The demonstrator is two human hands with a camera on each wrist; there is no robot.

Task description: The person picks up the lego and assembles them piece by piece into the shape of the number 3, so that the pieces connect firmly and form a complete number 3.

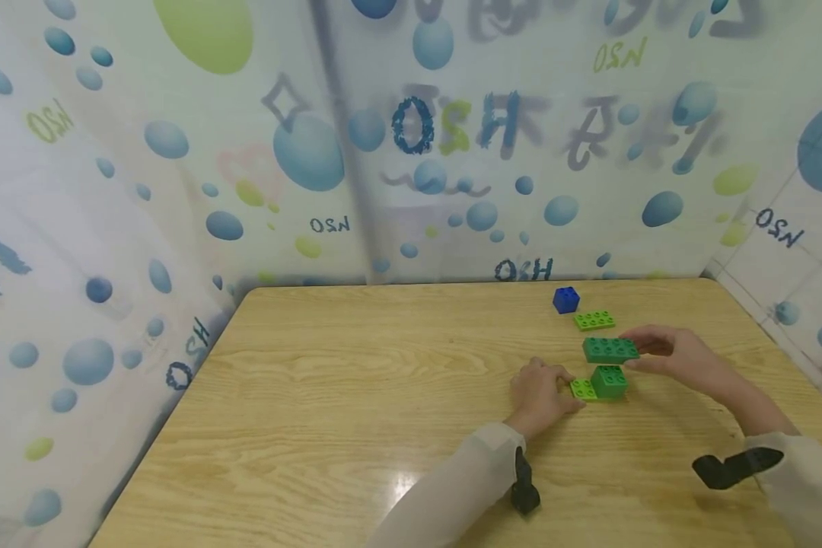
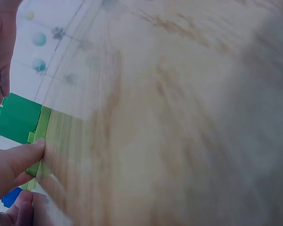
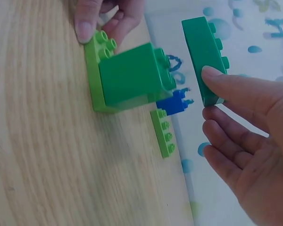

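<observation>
With thumb and fingers, my left hand [image 1: 538, 394] grips the left end of a light green plate brick [image 1: 582, 390] on the table. A dark green square brick [image 1: 610, 383] sits on that plate's right end, as the right wrist view also shows. My right hand [image 1: 688, 361] pinches a long dark green brick [image 3: 203, 56] by one end. In the right wrist view a gap separates this long brick from the square brick, and its studs face away from the table. The left wrist view shows the left thumb [image 2: 26, 157] pressed against the plate's edge.
Farther back on the wooden table [image 1: 356, 380] lies another light green plate brick [image 1: 594, 320]. A blue brick [image 1: 566, 300] stands just behind it, near the back edge. Patterned curtains [image 1: 411, 205] hang behind the table and along its sides.
</observation>
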